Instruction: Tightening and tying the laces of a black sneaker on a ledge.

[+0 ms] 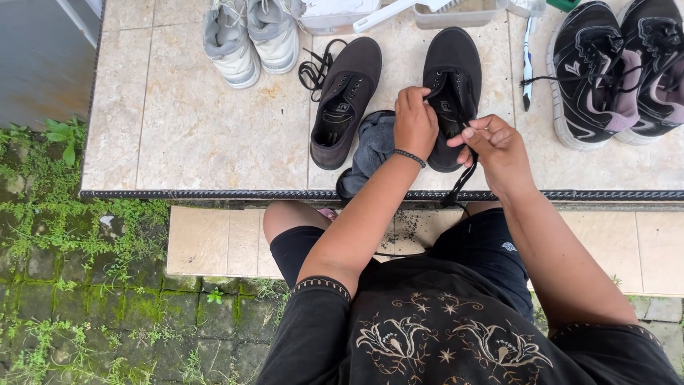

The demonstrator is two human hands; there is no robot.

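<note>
The top edge cuts off the grey shoes (pixel 249 36) at eleven o'clock and the white tub (pixel 456 13) at twelve. The left hand (pixel 415 125) covers part of the black shoe (pixel 452 71) and its fingers (pixel 412 98) hide the lace holes. The dark cloth (pixel 370 146) is half hidden.

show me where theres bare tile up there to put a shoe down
The widest bare patch of the tiled ledge lies left of the unlaced black shoe, below the grey-white sneakers. A narrower strip runs between the right hand and the black-and-pink trainers. The middle is crowded: the left hand, the laced black shoe, a grey cloth.
</note>
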